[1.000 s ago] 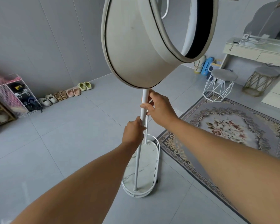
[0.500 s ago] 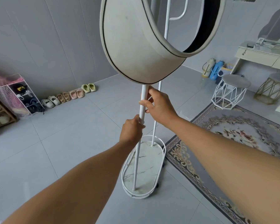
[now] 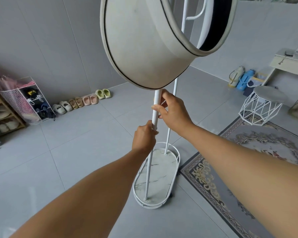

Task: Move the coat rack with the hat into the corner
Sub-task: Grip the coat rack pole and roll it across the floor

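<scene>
A white metal coat rack [image 3: 149, 162] with two thin poles stands on an oval marble-look base [image 3: 157, 177] on the grey tiled floor. A large cream hat [image 3: 141, 40] with a dark-edged brim hangs high on it, close to the camera, and hides the rack's top. My left hand [image 3: 144, 137] is wrapped around the nearer pole. My right hand [image 3: 173, 109] grips the same pole just above it, right under the hat's brim. The base sits beside the edge of a patterned rug [image 3: 248, 162].
A row of shoes [image 3: 83, 102] lines the far wall toward the corner. A wire basket [image 3: 27, 100] and a wooden shoe shelf [image 3: 2, 112] stand at left. At right are a white wire stool [image 3: 261, 107], bottles [image 3: 239, 79] and a dressing table [image 3: 289, 64].
The view has turned left, so the rug and stool slid right. The rack has shifted slightly off the rug's edge, its second pole now showing. Both hands keep their grip.
</scene>
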Demonstrator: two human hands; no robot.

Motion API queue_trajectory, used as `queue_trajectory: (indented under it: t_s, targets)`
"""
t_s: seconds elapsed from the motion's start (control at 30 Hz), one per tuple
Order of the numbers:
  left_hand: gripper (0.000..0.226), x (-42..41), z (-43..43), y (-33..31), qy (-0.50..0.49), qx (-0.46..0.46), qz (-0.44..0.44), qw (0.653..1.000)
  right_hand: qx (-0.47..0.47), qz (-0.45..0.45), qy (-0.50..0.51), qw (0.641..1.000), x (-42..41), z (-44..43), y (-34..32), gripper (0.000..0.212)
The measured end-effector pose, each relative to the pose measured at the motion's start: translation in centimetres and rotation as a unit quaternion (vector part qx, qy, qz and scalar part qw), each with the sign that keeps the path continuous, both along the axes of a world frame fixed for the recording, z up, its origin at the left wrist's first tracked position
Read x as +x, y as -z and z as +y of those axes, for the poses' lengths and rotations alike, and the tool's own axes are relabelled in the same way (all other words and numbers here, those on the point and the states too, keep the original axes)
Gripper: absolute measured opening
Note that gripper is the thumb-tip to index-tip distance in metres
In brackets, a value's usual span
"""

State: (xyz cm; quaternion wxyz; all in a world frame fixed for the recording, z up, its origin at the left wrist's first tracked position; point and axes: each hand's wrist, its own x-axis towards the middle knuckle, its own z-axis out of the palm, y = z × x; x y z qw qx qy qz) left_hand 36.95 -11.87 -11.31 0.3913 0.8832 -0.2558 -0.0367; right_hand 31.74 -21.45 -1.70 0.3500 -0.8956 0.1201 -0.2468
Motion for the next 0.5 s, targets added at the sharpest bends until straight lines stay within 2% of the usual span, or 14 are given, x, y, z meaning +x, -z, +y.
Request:
queue_trajectory:
  t_s: [0.27, 0.37, 0.5]
  targets:
    - [0.010, 7.4, -2.0, -0.4, 0.041, -0.035, 0.075, 0.996, 0.043, -0.029, 0.034, 0.998, 6.5, -2.5, 0.8, 0.022]
    - [0.014, 10.3, -1.4, 0.0, 0.063, -0.041, 0.081, 0.994, 0.027, -0.027, 0.031, 0.999, 9.1, -2.5, 1.2, 0.026]
    - [0.014, 14.4, -1.3, 0.2, 0.079, -0.054, 0.084, 0.992, 0.021, -0.041, 0.042, 0.998, 13.3, -2.4, 1.6, 0.020]
